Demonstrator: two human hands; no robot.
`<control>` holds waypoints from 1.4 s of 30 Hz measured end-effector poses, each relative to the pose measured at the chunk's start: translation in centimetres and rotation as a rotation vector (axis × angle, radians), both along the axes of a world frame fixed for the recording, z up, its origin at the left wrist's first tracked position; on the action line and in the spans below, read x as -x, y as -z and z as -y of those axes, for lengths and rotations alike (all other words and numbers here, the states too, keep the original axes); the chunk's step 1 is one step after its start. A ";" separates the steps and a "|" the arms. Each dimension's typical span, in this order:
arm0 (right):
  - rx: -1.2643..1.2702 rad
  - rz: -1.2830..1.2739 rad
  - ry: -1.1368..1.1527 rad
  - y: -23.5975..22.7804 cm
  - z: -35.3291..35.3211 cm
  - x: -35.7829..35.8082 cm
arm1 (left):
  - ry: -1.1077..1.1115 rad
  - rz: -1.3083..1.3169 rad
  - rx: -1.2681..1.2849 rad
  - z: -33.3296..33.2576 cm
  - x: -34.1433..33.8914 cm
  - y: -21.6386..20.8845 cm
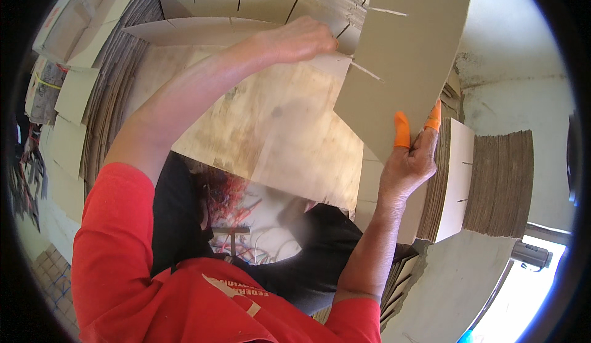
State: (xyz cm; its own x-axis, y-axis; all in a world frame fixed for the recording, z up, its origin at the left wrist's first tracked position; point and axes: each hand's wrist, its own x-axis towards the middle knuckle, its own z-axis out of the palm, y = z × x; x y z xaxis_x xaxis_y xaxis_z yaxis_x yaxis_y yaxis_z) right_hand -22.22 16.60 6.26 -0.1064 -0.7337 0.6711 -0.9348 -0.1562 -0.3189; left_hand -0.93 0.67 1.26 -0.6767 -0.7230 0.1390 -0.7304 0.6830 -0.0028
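My right hand (411, 166), with orange finger covers on two fingers, grips the lower end of a broad grey-brown slotted cardboard divider (412, 41), tilted up at the far right. Two slits in its left edge show. My left hand (303, 38) is closed at the right part of a long slotted cardboard strip (197, 29), which stands on edge along the far side of a plywood board (289, 121). The fingertips of the left hand are hidden. The strip's right end meets the divider's left edge near a slit.
Stacks of cardboard pieces (114, 84) line the left side, below an open carton (72, 26). More cardboard stacks (502, 180) stand at the right by the wall. Below the board, red strands (231, 198) lie on the floor between my legs.
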 end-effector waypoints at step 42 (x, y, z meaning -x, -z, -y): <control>-0.079 -0.073 -0.127 3.5 -2.8 -0.2 | -0.265 -0.170 0.208 5.8 -1.4 2.0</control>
